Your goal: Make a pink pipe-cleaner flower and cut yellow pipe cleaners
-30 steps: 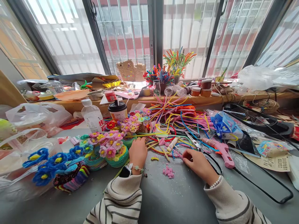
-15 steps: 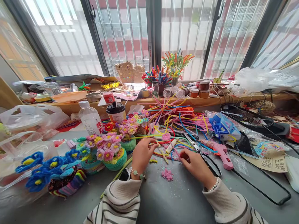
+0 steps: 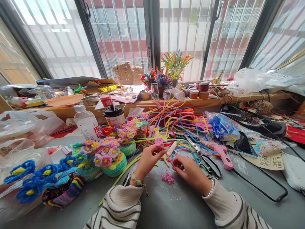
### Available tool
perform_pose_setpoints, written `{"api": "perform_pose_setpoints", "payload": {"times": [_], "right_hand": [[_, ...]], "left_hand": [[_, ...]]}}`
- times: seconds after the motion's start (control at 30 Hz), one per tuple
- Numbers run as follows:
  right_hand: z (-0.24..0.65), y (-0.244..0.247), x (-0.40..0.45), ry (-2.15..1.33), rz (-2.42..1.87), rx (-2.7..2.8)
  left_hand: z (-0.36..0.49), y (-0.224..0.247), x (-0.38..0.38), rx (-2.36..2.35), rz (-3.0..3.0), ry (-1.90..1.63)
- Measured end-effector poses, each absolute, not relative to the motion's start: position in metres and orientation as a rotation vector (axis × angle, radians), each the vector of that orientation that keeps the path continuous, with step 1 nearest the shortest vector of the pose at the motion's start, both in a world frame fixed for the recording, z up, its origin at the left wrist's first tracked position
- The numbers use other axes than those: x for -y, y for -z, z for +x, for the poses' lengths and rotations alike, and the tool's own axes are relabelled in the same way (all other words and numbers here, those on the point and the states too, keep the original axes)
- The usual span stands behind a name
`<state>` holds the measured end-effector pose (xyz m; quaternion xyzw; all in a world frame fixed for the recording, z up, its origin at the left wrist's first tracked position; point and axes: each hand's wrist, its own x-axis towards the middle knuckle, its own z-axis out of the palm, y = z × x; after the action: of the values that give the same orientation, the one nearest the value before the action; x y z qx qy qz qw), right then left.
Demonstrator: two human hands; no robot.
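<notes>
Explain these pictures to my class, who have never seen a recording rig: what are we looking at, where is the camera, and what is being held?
There is no robot here: one person works with two bare hands. Every picture comes from a single camera on that person's head, looking forward and down, so the left hand appears on the left. The right hand pinches a thin pink stem, which seems to lead to a pink flower. The left hand's fingertips are close below that flower; their exact grip is unclear. On the grey table lie a pink fuzzy clump, scissors, a pink glue gun and many coloured fuzzy stems. Towards the left are blue fuzzy flowers, a bottle and a lidded cup.
</notes>
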<state>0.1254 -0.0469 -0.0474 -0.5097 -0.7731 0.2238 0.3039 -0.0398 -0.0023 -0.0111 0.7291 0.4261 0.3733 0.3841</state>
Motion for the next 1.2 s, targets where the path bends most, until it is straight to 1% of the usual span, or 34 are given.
{"api": "perform_pose_setpoints", "payload": {"times": [0.33, 0.5, 0.6, 0.83, 1.2], "right_hand": [[0.132, 0.047, 0.046, -0.474, -1.434, 1.997], [0.133, 0.049, 0.045, -0.462, -1.442, 1.967], [0.133, 0.049, 0.044, -0.472, -1.447, 1.956], [0.133, 0.047, 0.045, -0.484, -1.457, 1.950], [0.133, 0.046, 0.045, -0.448, -1.482, 1.966]], "left_hand": [[-0.047, 0.006, 0.003, -1.188, 1.782, -1.398], [-0.048, 0.007, 0.004, -1.399, 1.928, -1.567], [-0.049, 0.007, 0.004, -1.462, 2.021, -1.588], [-0.050, 0.006, 0.005, -1.421, 2.097, -1.592], [-0.049, 0.003, 0.006, -1.388, 2.102, -1.690]]}}
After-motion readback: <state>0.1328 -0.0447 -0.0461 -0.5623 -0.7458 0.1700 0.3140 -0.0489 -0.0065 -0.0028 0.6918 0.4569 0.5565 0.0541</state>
